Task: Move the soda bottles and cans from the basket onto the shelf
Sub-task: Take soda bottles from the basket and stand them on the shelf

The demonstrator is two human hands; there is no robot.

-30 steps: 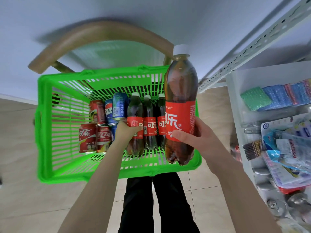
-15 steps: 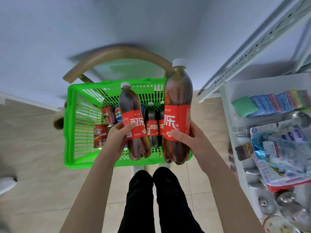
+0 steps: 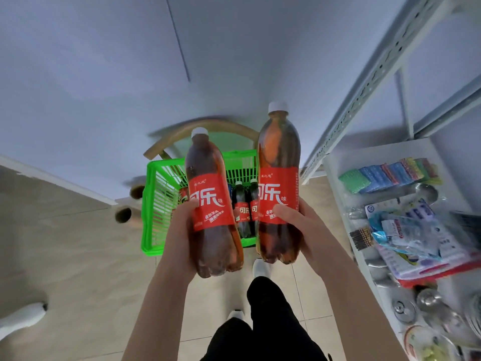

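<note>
Head view has both hands raised in front of the basket (image 3: 153, 204), each gripping a cola bottle: the left hand (image 3: 179, 230) has its fingers wrapped round the labelled waist of the left bottle (image 3: 210, 204), and the right hand (image 3: 307, 230) clamps the right bottle (image 3: 278, 183) the same way, both upright and lifted clear. By my reading the task is at an early stage: no soda shows on the shelf (image 3: 335, 183), which carries sponges (image 3: 390, 173) and packets (image 3: 416, 230); two small bottles (image 3: 242, 212) stand in the basket, and what may be cans (image 3: 183, 195) sit behind the left bottle, mostly hidden. The basket sits on a wooden chair (image 3: 221, 125) against a pale wall (image 3: 91, 87), over a beige tiled floor (image 3: 78, 256), with the shelf just to the right
</note>
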